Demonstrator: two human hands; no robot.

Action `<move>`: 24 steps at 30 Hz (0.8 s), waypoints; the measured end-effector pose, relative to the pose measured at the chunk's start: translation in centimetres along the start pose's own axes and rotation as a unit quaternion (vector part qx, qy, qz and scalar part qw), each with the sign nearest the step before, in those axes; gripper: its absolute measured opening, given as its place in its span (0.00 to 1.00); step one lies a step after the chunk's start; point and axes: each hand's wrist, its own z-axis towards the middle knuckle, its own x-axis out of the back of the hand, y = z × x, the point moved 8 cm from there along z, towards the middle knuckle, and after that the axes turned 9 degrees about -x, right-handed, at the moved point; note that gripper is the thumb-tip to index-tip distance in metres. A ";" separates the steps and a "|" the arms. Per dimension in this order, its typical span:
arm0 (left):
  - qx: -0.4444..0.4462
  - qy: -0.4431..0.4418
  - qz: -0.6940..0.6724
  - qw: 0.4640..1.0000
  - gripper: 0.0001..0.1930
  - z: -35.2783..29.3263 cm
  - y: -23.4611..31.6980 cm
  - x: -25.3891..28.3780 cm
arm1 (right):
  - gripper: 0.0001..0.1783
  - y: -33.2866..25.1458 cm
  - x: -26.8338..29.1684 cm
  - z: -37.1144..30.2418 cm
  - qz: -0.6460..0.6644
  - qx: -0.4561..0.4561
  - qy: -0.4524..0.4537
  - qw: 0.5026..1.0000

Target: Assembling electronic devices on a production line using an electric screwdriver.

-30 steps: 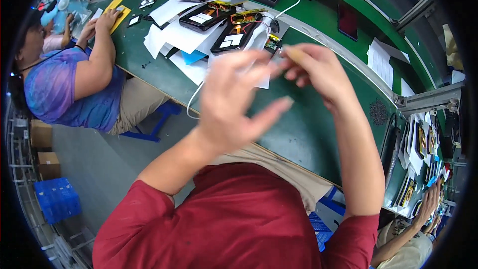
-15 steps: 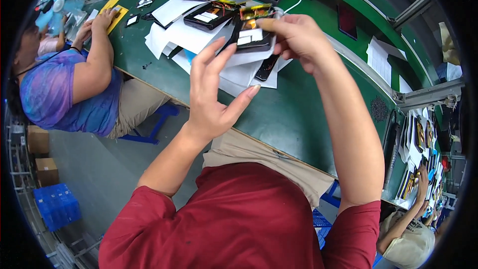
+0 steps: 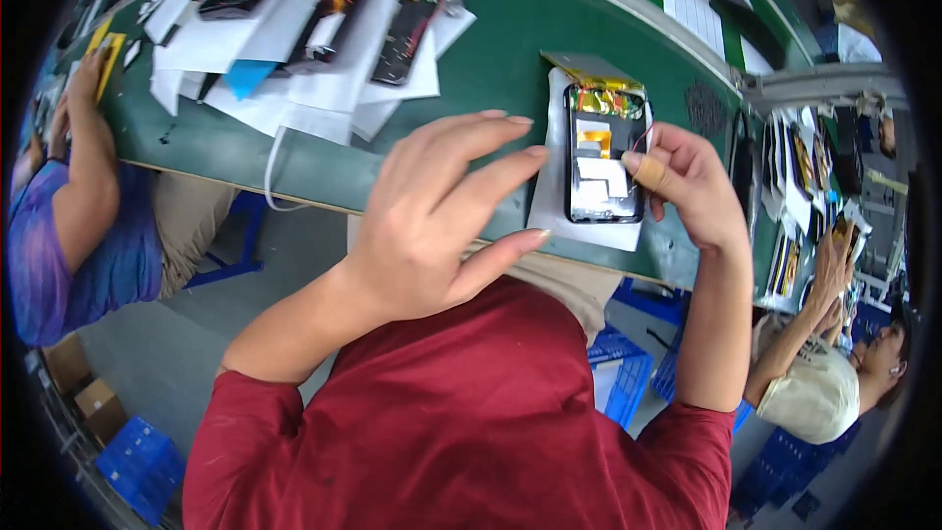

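An opened black phone (image 3: pixel 579 198) lies on a sheet of white paper (image 3: pixel 547 208) in front of me, its inside facing up. A green circuit board, an orange flex cable and white pads show in it, and yellow film stands at its far end. My right hand (image 3: pixel 695 185) grips the phone's right edge between thumb and fingers, with a tan bandage on the thumb. Beside the thumb runs a thin red wire. My left hand (image 3: pixel 427 216) is open to the left of the phone, fingers spread, holding nothing.
A pile of opened phones (image 3: pixel 402 37) and papers lies at the far left of the green table (image 3: pixel 500 39). A white cable (image 3: pixel 271 172) hangs over the front edge. Small dark parts (image 3: pixel 704 108) lie to the right. Co-workers sit on both sides.
My right hand has brought the phone and white sheet from the pile over to the right. My left hand has stayed open. The view has swung to the right.
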 end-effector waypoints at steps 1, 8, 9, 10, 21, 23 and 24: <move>0.011 -0.020 -0.013 1.000 0.30 0.3 0.0 -1.4 | 0.11 1.6 0.0 -0.5 0.005 -0.005 0.008 1.000; 0.039 -0.137 -0.019 0.990 0.36 1.0 -0.8 -6.8 | 0.15 3.3 0.1 -2.9 -0.048 -0.020 0.147 0.988; 0.035 -0.138 -0.012 0.990 0.36 1.3 -0.9 -6.8 | 0.16 3.2 0.6 -3.1 -0.079 -0.001 0.184 0.980; 0.034 -0.137 -0.004 0.990 0.36 1.4 -0.8 -6.8 | 0.17 3.2 1.0 -2.8 -0.107 0.030 0.194 0.975; 0.024 -0.125 -0.054 0.990 0.16 0.8 0.5 -7.4 | 0.14 -1.4 -1.9 -4.5 -0.340 0.258 0.086 0.900; 0.012 -0.126 -0.052 0.991 0.15 0.6 0.6 -7.7 | 0.15 -1.2 -2.2 -3.8 -0.360 0.243 0.046 0.899; -0.006 -0.123 -0.051 0.991 0.14 0.4 0.8 -7.8 | 0.15 -1.2 -2.1 -3.6 -0.356 0.243 0.042 0.901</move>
